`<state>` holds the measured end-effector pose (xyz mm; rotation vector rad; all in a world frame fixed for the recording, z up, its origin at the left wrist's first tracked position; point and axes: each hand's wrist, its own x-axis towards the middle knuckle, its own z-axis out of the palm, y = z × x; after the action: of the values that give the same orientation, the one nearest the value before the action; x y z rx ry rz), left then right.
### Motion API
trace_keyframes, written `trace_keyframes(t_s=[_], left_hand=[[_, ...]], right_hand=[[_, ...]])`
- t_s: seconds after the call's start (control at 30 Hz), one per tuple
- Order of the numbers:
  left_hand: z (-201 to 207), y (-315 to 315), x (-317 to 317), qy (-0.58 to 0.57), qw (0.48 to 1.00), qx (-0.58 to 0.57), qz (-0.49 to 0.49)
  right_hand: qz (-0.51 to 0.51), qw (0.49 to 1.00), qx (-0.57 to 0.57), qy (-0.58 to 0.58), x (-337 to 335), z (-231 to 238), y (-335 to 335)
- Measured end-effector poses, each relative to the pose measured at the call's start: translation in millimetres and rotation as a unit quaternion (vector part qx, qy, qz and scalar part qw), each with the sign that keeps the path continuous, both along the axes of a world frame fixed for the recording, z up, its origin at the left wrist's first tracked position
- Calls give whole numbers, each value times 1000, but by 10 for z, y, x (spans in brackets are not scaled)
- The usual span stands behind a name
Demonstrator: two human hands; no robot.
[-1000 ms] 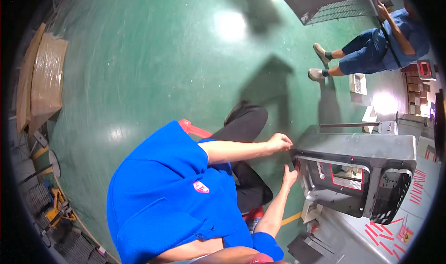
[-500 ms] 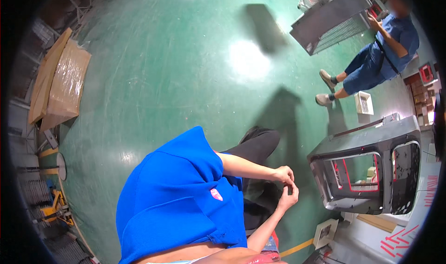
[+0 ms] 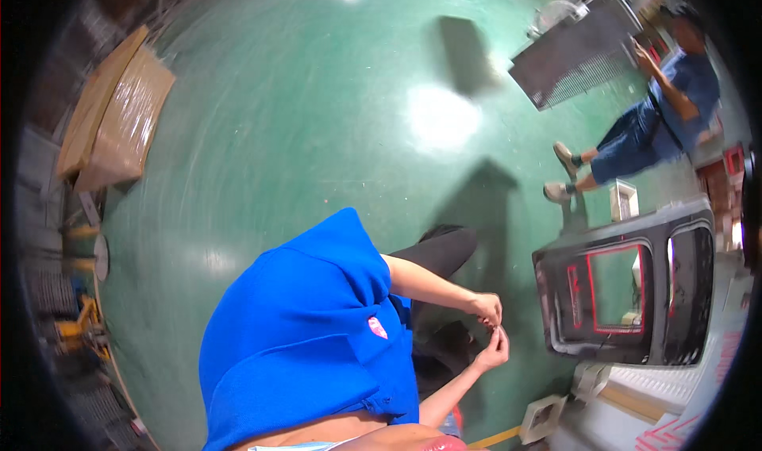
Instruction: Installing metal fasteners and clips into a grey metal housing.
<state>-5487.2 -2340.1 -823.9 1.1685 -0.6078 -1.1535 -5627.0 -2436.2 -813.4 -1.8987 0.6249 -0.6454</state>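
My left hand and my right hand meet in front of my body, fingertips pinched close together. Whatever lies between the fingers, if anything, is too small to make out. My left forearm reaches out of a blue sleeve, and my right forearm comes up from the lower edge. Just to the right of my hands, apart from them, stands a large dark grey frame-like housing with big openings and red edging around one of them.
A person in blue stands at the upper right near a grey perforated metal panel. White boxes sit beside the housing. At the left leans a plastic-wrapped cardboard pack. Racks and a yellow machine line the left edge of the green floor.
My hands have drawn closer together, and the fingers now touch in a pinch. The view has shifted slightly, moving the surroundings a little to the right.
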Motion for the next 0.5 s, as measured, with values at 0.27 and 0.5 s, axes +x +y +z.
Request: trace_keyframes(t_s=[0.27,0.5], left_hand=[[-134,-49,140,82,995,51,-33],[-75,-167,-40,94,990,62,-80]], right_hand=[[-112,990,52,-64,-41,195,-243],[-223,959,51,-166,-277,513,-611]])
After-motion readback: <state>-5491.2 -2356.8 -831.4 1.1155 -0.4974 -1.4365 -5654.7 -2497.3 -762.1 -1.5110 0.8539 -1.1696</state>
